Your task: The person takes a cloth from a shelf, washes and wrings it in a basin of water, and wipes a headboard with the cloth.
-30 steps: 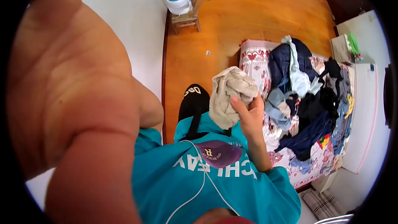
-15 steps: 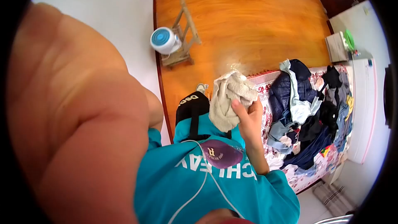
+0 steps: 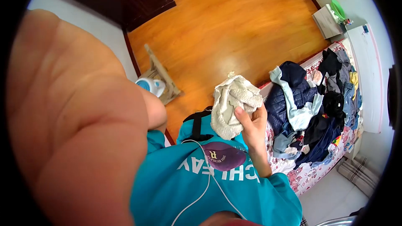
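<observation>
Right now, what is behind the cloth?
Floor and teal clothing show past the edges of the cloth. Directly behind, everything is covered, including part of the right hand.

The beige cloth (image 3: pixel 231 105) is seen as matt and rough, with a nubbly, towel-like weave. The floor (image 3: pixel 205 37) is surfaced in smooth, glossy, wood-look boards, by which light is reflected; the chair (image 3: pixel 162 75) is made of dull wood. The fan (image 3: pixel 153 86) and green basin (image 3: pixel 337 9) are moulded in smooth plastic. The padded jacket (image 3: pixel 278 105) is quilted in faintly shiny fabric; the turquoise top (image 3: pixel 255 196) is made of matt cloth.
</observation>
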A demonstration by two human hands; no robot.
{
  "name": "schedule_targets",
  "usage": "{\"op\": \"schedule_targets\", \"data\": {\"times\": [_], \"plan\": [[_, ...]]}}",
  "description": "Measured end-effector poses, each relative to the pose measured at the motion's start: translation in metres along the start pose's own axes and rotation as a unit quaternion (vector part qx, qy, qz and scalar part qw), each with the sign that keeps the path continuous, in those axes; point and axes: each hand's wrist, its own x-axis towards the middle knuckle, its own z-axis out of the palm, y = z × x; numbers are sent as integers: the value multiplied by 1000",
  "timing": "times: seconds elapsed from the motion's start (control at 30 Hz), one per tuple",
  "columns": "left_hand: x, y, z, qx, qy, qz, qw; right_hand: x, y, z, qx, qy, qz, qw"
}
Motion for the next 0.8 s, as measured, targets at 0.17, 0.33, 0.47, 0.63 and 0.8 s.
{"op": "schedule_targets", "data": {"times": [0.17, 0.33, 0.47, 0.63, 0.8], "plan": [[-17, -94, 84, -5, -44, -68, 997, 78, -56, -37, 2, 32, -29, 999], [-98, -166, 166, -61, -173, -369, 911, 154, -83, -95, -6, 88, -73, 993], [-171, -195, 218, -166, -236, -622, 728, 219, -101, -140, -6, 126, -92, 988], [-202, -277, 299, -254, -278, -679, 630, 312, -124, -195, 16, 173, -123, 977], [-200, -388, 400, -242, -259, -674, 648, 416, -173, -249, -12, 221, -127, 967]]}}
